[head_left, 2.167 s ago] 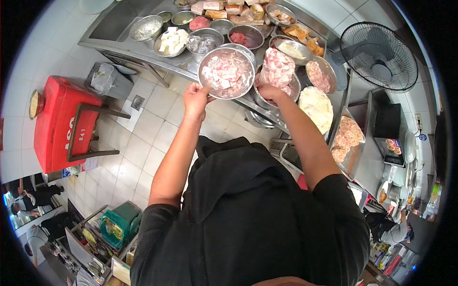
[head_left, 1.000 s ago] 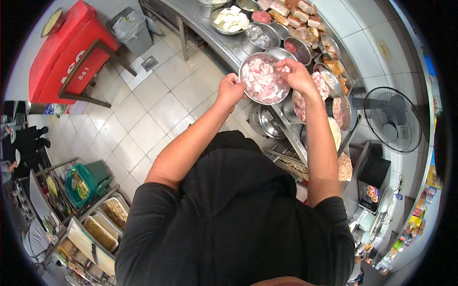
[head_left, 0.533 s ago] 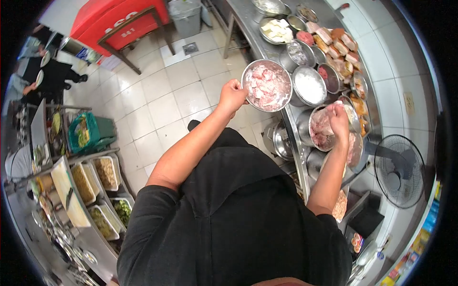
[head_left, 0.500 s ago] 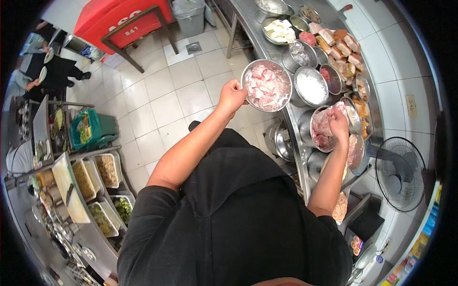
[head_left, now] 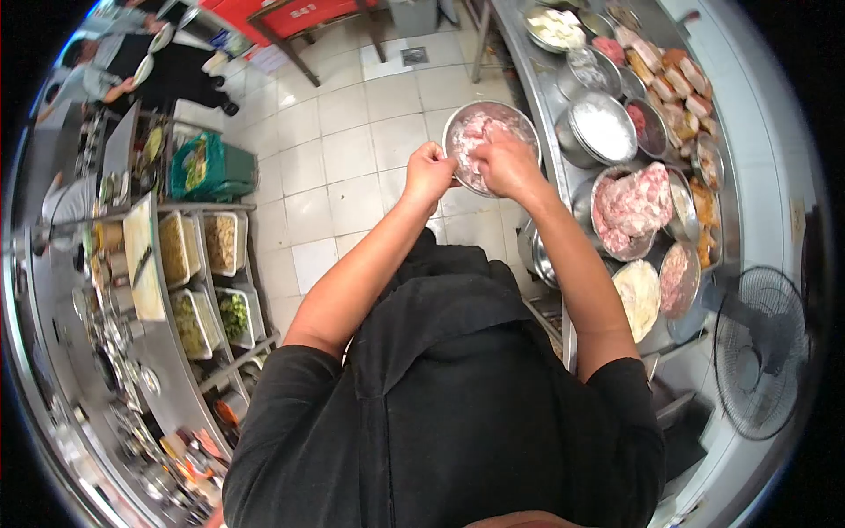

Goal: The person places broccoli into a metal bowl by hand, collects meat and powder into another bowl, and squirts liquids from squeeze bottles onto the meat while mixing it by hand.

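A metal bowl of cut pale-pink meat pieces is held over the floor beside the counter. My left hand grips its near left rim, fingers closed. Inside the bowl, my right hand has its fingers bent down into the meat, with the tips partly hidden. On the counter to the right, a large lump of raw meat rests in a metal pot, rising above the rim. Behind that pot stands a metal container with white contents.
Metal bowls, a dish of minced meat and meat chunks crowd the steel counter. A fan stands at right. At left are a shelf with food tubs, a green bin and a person.
My right hand has moved left from the pot with the large meat lump into the bowl. The lump now sits higher in its pot. The view has shifted; my left hand keeps its grip.
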`<state>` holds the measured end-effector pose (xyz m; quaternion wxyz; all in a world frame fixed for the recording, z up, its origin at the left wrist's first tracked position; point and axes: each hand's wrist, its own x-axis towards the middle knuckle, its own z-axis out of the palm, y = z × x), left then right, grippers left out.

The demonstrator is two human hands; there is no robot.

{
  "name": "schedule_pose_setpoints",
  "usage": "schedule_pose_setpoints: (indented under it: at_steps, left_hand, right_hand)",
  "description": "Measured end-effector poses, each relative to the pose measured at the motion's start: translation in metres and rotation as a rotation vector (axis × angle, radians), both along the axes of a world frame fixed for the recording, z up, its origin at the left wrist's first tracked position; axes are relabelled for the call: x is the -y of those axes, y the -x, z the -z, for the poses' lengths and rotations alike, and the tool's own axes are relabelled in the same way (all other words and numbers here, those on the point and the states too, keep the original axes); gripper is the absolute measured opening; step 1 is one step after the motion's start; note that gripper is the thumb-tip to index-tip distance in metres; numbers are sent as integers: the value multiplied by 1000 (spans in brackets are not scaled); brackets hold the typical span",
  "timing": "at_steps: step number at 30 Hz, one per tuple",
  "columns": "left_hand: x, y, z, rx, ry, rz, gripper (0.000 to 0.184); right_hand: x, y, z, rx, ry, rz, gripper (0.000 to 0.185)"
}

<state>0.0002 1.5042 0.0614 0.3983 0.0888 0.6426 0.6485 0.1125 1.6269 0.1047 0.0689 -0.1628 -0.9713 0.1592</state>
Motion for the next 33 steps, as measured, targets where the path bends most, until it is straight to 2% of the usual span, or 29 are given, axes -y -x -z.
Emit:
schedule_pose_setpoints:
  at_steps: [3, 7, 8, 10, 13, 14, 16, 18, 19, 20, 23, 25, 28, 29, 32, 33]
  left_hand:
    - [35, -1, 2, -10, -10, -105, 25]
    - [96, 9, -4, -35, 78, -184, 24]
    - [112, 10, -3, -39, 79, -236, 25]
    - [141, 15, 2, -55, 76, -317, 25]
    - [185, 17, 8, -83, 94, -381, 24]
    - [204, 18, 12, -92, 120, -410, 23]
    - [248, 22, 31, -99, 176, -470, 22]
    - [299, 24, 45, -72, 171, -570, 21]
    - [327, 22, 47, -58, 169, -611, 21]
    - [356, 20, 48, -44, 161, -654, 21]
    - [429, 24, 50, -27, 106, -750, 21]
    - [469, 24, 45, -4, 81, -812, 23]
    - [531, 29, 40, -38, 123, -845, 23]
    - [549, 28, 42, -37, 101, -877, 23]
    - [595, 28, 49, -53, 107, -935, 20]
    - [610, 26, 50, -68, 151, -942, 16]
  right_hand:
    - [20, 20, 22, -83, -45, -141, 14]
    - [53, 42, -3, -286, 54, -94, 9]
    - [55, 50, -1, -242, 98, -111, 12]
    - [86, 61, -16, -164, 167, -200, 34]
    - [159, 81, 16, -35, -19, -216, 61]
    - [185, 92, 17, 47, 70, -207, 65]
    - [225, 119, 60, 78, 243, -167, 56]
    - [262, 149, 81, 324, 762, -94, 45]
    - [287, 155, 66, 321, 907, -107, 34]
    - [310, 161, 49, 431, 1049, -60, 27]
    - [368, 180, 37, 422, 927, -351, 26]
    - [411, 182, 4, 397, 842, -506, 28]
    - [456, 203, 16, 436, 991, -461, 30]
    - [474, 205, 24, 349, 982, -473, 30]
    - [546, 214, 61, 136, 600, -589, 33]
    - [575, 219, 58, 335, 475, -672, 36]
